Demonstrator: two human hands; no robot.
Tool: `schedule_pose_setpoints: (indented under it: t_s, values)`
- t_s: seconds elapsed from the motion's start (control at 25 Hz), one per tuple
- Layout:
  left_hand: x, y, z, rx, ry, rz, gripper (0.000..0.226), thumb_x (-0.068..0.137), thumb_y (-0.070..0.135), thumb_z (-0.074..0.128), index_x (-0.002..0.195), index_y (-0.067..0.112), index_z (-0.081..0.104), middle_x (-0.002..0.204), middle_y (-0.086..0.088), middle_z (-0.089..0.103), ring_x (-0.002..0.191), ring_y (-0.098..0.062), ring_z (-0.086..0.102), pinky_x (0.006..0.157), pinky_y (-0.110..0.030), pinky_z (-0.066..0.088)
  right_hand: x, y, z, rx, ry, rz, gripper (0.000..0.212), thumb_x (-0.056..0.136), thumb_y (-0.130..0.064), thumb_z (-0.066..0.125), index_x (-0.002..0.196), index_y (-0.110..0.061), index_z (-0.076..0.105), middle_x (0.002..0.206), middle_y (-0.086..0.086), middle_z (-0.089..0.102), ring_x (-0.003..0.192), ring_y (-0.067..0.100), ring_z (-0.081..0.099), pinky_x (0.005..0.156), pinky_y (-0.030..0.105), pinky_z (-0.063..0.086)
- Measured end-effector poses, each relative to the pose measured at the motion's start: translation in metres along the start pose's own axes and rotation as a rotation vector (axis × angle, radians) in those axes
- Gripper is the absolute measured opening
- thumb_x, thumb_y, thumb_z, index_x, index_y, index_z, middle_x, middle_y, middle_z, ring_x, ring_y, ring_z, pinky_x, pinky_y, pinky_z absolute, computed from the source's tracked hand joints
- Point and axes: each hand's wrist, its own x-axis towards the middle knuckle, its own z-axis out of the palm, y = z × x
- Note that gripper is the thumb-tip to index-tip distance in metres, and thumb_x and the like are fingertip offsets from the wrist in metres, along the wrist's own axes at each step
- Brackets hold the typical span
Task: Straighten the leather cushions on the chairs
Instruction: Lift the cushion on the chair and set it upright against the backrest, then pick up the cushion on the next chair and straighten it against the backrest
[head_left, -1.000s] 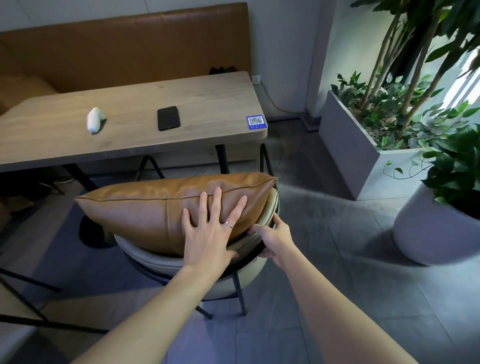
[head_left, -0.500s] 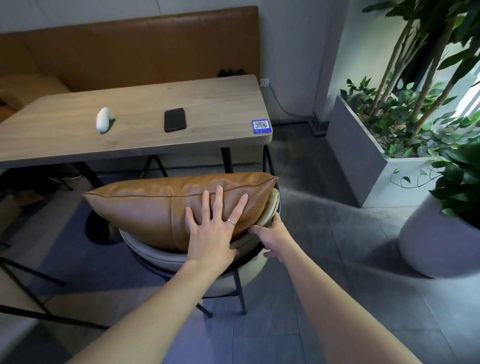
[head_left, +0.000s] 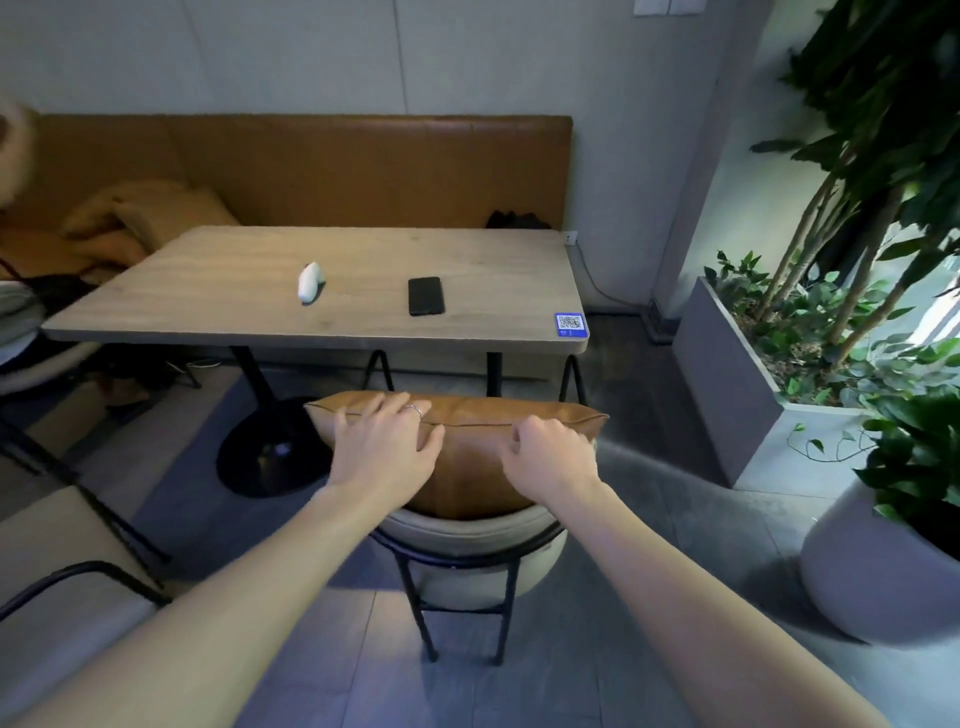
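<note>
A tan leather cushion (head_left: 470, 470) stands on edge against the back of a cream chair (head_left: 467, 540) with a black metal frame, in front of me. My left hand (head_left: 384, 441), with a ring on one finger, is curled over the cushion's top seam on the left side. My right hand (head_left: 553, 452) is closed on the top seam toward the right. The cushion's right corner pokes out past my right hand. The chair's seat is hidden behind the backrest.
A wooden table (head_left: 208, 306) stands beyond the chair with a black phone (head_left: 426, 296), a white object (head_left: 310, 280) and a QR sticker (head_left: 569, 323). A tan bench (head_left: 311, 171) lines the wall. Grey planters (head_left: 727, 410) stand right; another chair (head_left: 57, 551) left.
The view rose and now faces the chair straight on. The cushion now looks centred on the chair. My left hand went from its face to its top edge. My right hand left the chair rim for the seam.
</note>
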Motion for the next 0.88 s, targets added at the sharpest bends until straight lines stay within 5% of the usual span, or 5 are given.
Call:
schedule_pose_setpoints:
  t_s: [0.32, 0.68, 0.88]
  values:
    - [-0.096, -0.121, -0.172, 0.017, 0.206, -0.055, 0.051, 0.101, 0.05, 0.04, 0.142, 0.024, 0.055, 0.15, -0.001, 0.053, 0.142, -0.025, 0.037, 0.112, -0.059, 0.021, -0.092, -0.21, -0.077, 0.019, 0.39, -0.41, 0.042, 0.101, -0.035, 0.05, 0.138, -0.015, 0.052, 0.118, 0.011, 0.071, 0.107, 0.037, 0.066, 0.088, 0.048, 0.051]
    - [-0.243, -0.29, -0.322, 0.045, 0.342, -0.194, 0.054, 0.1, 0.051, 0.036, 0.143, 0.022, 0.052, 0.152, -0.003, 0.05, 0.143, -0.026, 0.035, 0.113, -0.06, 0.023, -0.209, -0.445, -0.099, 0.075, 0.517, -0.583, 0.054, 0.101, -0.041, 0.048, 0.149, -0.016, 0.046, 0.131, 0.008, 0.067, 0.108, 0.032, 0.066, 0.086, 0.045, 0.052]
    - [-0.289, -0.38, -0.352, 0.02, 0.337, -0.344, 0.058, 0.101, 0.053, 0.034, 0.152, 0.026, 0.041, 0.162, -0.006, 0.036, 0.151, -0.029, 0.022, 0.115, -0.061, 0.017, -0.232, -0.536, -0.077, 0.158, 0.444, -0.584, 0.063, 0.102, -0.051, 0.041, 0.158, -0.024, 0.031, 0.159, 0.008, 0.045, 0.138, 0.03, 0.049, 0.109, 0.051, 0.043]
